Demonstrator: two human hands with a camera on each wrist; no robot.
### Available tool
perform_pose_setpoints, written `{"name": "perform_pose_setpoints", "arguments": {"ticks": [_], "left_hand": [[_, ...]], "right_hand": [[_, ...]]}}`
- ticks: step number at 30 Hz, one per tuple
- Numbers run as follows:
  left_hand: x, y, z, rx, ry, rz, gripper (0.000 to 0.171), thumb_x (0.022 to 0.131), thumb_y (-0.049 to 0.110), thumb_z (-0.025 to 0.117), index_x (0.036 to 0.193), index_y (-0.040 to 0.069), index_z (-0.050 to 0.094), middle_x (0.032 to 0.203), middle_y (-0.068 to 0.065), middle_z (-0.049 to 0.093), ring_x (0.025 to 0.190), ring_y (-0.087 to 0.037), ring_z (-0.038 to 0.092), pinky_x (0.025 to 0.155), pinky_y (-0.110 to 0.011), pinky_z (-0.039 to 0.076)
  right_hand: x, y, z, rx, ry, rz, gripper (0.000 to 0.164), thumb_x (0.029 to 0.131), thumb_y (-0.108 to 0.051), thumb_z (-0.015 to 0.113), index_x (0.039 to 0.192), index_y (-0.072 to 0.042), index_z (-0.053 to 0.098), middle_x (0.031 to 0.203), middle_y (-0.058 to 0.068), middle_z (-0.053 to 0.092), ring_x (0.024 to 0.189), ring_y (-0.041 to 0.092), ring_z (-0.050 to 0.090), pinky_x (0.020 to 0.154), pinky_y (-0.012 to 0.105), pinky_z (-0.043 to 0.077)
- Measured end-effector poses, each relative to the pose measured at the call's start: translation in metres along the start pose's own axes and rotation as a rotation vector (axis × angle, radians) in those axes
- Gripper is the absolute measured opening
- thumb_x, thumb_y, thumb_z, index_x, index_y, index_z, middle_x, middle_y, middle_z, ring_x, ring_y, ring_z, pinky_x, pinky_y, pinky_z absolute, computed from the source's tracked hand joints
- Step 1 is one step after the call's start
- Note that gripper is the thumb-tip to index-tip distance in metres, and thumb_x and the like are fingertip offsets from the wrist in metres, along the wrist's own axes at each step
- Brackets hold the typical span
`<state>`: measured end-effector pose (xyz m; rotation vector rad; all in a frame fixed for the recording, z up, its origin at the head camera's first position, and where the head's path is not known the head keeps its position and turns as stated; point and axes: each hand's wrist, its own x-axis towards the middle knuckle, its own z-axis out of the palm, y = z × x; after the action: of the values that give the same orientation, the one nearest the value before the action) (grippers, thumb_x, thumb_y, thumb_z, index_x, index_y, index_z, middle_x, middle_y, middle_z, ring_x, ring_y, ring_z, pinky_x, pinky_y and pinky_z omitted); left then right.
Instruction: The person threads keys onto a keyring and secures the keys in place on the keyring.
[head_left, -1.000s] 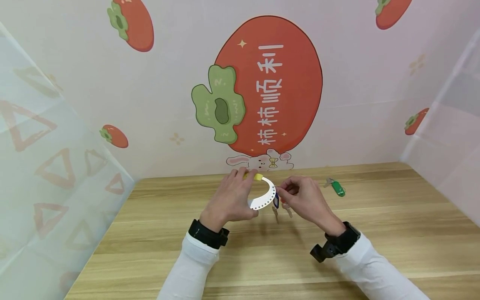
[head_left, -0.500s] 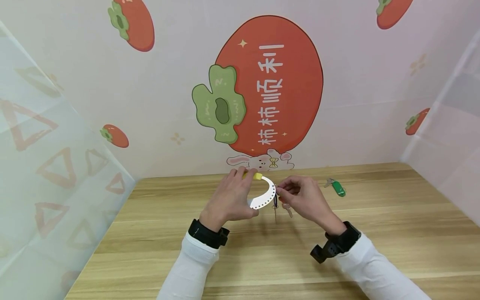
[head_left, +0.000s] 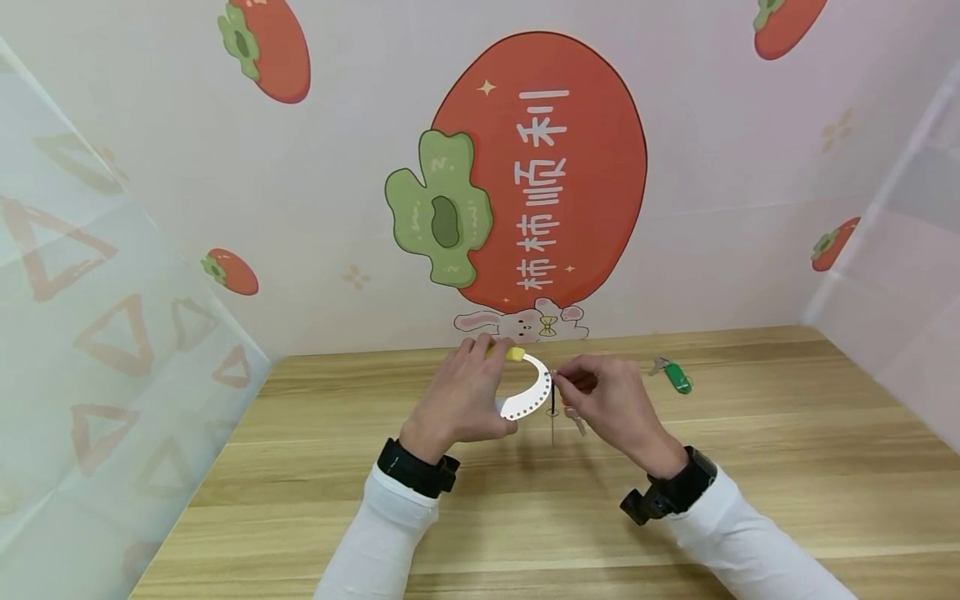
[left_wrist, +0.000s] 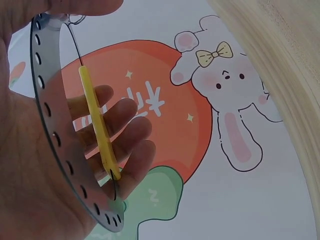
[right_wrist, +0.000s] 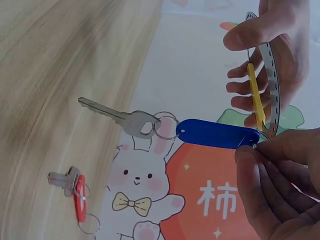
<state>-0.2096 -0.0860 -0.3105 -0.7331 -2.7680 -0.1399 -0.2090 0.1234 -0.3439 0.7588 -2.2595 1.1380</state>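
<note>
My left hand (head_left: 461, 392) holds a curved metal key holder (head_left: 538, 394) with a row of holes. In the left wrist view, its yellow grip (left_wrist: 100, 125) crosses in front of the curled fingers, and the thumb lies at the upper end. My right hand (head_left: 615, 404) pinches the end of a blue key tag (right_wrist: 215, 134), right beside the holder's lower end in the right wrist view. From the tag's other end a silver key (right_wrist: 137, 124) hangs on a split ring. Seen from the head, the tag is edge-on under my right fingertips.
A green key tag (head_left: 677, 377) with a key lies on the wooden table (head_left: 525, 533), right of my right hand. A red key tag (right_wrist: 81, 200) with its key lies on the table beyond that hand. Behind the table stands a printed backdrop (head_left: 337, 208).
The blue tag and its key have turned from a slant to edge-on in the head view. My right hand has shifted very slightly; my left hand keeps its place on the key holder.
</note>
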Motion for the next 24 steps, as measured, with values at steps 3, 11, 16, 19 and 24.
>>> {"name": "perform_pose_setpoints", "arguments": {"ticks": [3, 11, 16, 19, 24], "left_hand": [[-0.0001, 0.0003, 0.0003, 0.005, 0.002, 0.001, 0.094, 0.054, 0.05, 0.074, 0.132, 0.012, 0.039, 0.117, -0.007, 0.047, 0.103, -0.022, 0.045, 0.086, -0.037, 0.04], [0.0003, 0.0005, 0.0012, 0.017, 0.011, 0.012, 0.093, 0.054, 0.05, 0.074, 0.131, 0.011, 0.04, 0.116, -0.007, 0.047, 0.103, -0.022, 0.045, 0.086, -0.037, 0.039], [0.0001, 0.0011, 0.0011, 0.029, 0.007, 0.011, 0.093, 0.054, 0.051, 0.074, 0.131, 0.011, 0.039, 0.117, -0.007, 0.046, 0.103, -0.022, 0.045, 0.087, -0.037, 0.039], [0.0001, 0.0017, 0.0011, 0.038, 0.008, 0.012, 0.094, 0.054, 0.051, 0.073, 0.131, 0.01, 0.039, 0.117, -0.007, 0.046, 0.103, -0.022, 0.045, 0.086, -0.036, 0.039], [0.0002, 0.0017, 0.0015, 0.043, 0.014, 0.013, 0.094, 0.053, 0.051, 0.073, 0.13, 0.009, 0.04, 0.117, -0.008, 0.047, 0.102, -0.023, 0.046, 0.085, -0.036, 0.04]], "right_hand": [[0.0003, 0.0002, -0.0003, -0.023, 0.006, -0.043, 0.006, 0.079, -0.009, 0.067, 0.085, -0.009, 0.068, 0.074, -0.005, 0.063, 0.059, -0.001, 0.057, 0.054, 0.019, 0.046], [0.0002, 0.0014, -0.0005, -0.039, 0.017, -0.077, 0.005, 0.079, -0.008, 0.066, 0.083, -0.009, 0.068, 0.072, -0.006, 0.063, 0.058, -0.002, 0.056, 0.054, 0.017, 0.045], [0.0004, 0.0004, -0.0004, -0.056, 0.021, -0.084, 0.005, 0.078, -0.007, 0.067, 0.082, -0.009, 0.069, 0.072, -0.006, 0.063, 0.058, -0.003, 0.055, 0.053, 0.016, 0.044], [0.0004, -0.0002, -0.0001, -0.058, 0.022, -0.087, 0.006, 0.078, -0.006, 0.067, 0.082, -0.009, 0.069, 0.071, -0.006, 0.062, 0.056, -0.004, 0.054, 0.052, 0.016, 0.044], [-0.0001, 0.0001, 0.0006, -0.064, 0.025, -0.105, 0.006, 0.079, -0.006, 0.066, 0.083, -0.01, 0.068, 0.071, -0.006, 0.062, 0.056, -0.003, 0.055, 0.053, 0.016, 0.044]]}}
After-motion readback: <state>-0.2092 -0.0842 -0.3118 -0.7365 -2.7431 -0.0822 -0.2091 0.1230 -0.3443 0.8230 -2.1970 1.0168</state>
